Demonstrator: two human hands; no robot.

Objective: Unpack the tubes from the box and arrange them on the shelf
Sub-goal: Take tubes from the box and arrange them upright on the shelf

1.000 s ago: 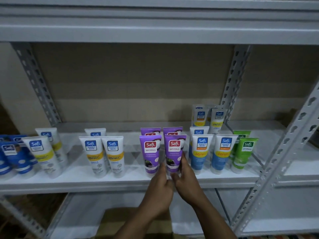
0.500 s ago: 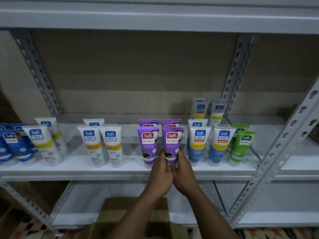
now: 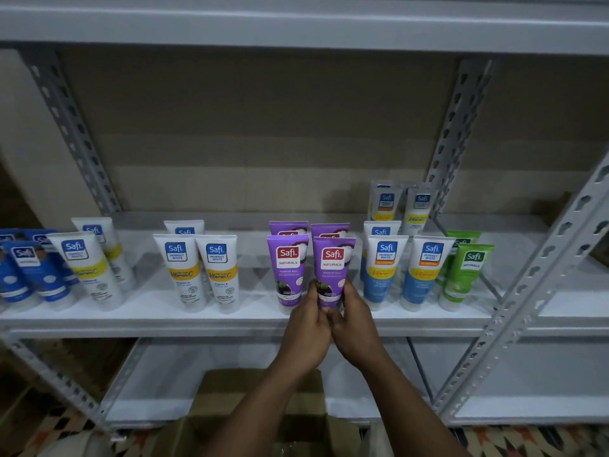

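Hands: our left hand (image 3: 308,329) and right hand (image 3: 356,326) together clasp the base of one purple tube (image 3: 333,268), upright at the front of the shelf (image 3: 250,312), just beside a second purple tube (image 3: 287,268); box (image 3: 224,400) below.

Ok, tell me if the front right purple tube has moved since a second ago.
No: the held purple tube keeps the same gap to its left purple neighbour; only the camera shifted.

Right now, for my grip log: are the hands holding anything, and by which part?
The left hand and right hand grip the front right purple tube at its lower end, one on each side.
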